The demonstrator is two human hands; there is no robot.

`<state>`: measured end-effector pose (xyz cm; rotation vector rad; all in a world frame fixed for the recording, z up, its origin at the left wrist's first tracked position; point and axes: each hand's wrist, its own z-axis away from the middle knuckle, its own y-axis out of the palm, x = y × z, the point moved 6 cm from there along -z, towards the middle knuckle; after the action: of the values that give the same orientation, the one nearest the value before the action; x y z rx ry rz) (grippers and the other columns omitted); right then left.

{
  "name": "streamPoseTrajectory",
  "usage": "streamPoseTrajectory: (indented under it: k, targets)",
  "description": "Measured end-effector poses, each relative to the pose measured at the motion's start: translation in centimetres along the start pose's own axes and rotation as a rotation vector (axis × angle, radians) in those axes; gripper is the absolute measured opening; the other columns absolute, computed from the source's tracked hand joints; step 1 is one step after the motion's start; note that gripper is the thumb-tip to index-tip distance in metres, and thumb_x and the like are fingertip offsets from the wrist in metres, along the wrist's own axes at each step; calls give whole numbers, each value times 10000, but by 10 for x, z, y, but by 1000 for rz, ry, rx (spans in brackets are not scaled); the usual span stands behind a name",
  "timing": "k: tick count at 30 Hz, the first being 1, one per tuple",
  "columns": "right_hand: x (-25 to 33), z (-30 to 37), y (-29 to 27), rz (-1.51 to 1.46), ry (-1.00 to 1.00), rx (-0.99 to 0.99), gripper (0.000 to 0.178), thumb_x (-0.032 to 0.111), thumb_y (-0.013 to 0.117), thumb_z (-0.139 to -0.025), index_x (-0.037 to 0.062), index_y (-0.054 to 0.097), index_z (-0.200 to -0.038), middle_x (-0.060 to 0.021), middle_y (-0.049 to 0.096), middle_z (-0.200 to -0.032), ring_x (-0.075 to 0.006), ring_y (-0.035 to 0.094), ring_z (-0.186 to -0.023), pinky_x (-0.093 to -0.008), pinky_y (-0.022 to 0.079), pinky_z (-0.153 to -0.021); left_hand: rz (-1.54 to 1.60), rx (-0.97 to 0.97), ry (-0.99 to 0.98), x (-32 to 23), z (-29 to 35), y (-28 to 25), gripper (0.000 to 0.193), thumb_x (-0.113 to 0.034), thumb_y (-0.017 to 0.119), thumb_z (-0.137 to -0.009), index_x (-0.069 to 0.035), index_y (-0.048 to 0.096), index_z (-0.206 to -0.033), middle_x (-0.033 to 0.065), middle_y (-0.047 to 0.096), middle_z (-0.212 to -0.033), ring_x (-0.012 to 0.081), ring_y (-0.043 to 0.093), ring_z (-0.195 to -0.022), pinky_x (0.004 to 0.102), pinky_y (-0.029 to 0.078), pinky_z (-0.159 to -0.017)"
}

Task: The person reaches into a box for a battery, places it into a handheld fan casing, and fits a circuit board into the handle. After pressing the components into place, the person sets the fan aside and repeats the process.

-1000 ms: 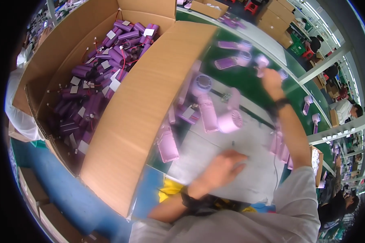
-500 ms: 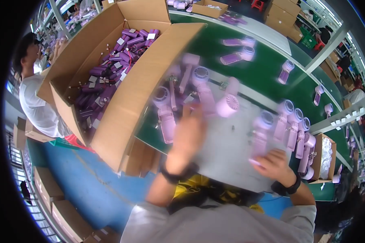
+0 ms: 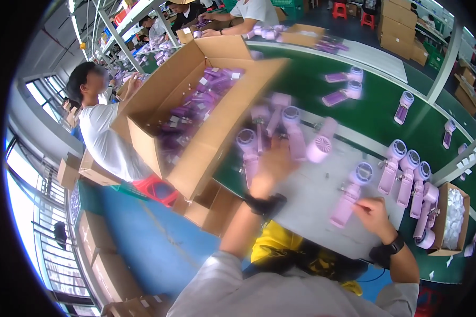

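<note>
My left hand, smeared by motion, is over the near edge of a group of pink handheld fans on the left of the grey mat. Its fingers are too blurred to read. A pink handheld fan with its handle open lies alone on the mat. Beside that handle's lower right edge is my right hand, thumb and fingers pressed together. Whether they grip the handle or a small part is hidden.
A big cardboard box of purple battery cells stands at left. Several fans line up at right, beside a small box of white pieces. More fans lie on the green belt. A co-worker is beyond the box.
The view has swung left, so the scene sits further right. My right hand's fingers have closed near the lone fan's handle. My left hand stays blurred among the left fans.
</note>
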<state>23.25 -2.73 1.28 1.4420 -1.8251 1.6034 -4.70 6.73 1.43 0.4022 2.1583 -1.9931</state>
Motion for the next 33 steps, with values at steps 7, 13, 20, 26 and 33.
streamPoseTrajectory:
  k: [7,13,20,26,33]
  targets:
    - [0,-1,2,-14,4,-13,137,73,727,-833,-22,656,-765,-119,543,-583,-179,497,-477,-299,384,-475,253,-113,71,14,-8,1,397,-144,833,-684,-23,629,-1002,140,592,-1075,347,644,-955,416,513,-843]
    - [6,-9,12,-92,33,18,175,115,714,-878,-23,668,-780,-156,529,-599,-195,535,-482,-324,382,-464,331,-176,139,32,5,-19,254,-64,797,-696,3,633,-878,151,574,-1002,298,625,-860,364,509,-747]
    - [6,-8,18,-666,348,-44,166,156,648,-950,-6,640,-987,-98,625,-665,-158,559,-541,-293,411,-505,624,-349,254,-37,63,-52,313,-31,763,-723,-49,627,-1003,129,566,-1156,273,617,-927,384,517,-744]
    - [1,11,30,-1276,693,-483,189,188,595,-990,17,561,-1061,-33,647,-751,-160,584,-607,-275,440,-547,683,-83,678,-116,82,-38,440,-66,801,-743,-72,629,-1148,155,551,-1299,281,617,-1065,381,539,-836]
    - [-6,1,-4,-38,354,-187,247,166,724,-891,25,523,-920,-72,616,-716,-181,582,-600,-314,470,-584,844,417,409,-93,44,24,341,-37,785,-778,-25,638,-1085,113,668,-1040,218,673,-905,330,545,-798]
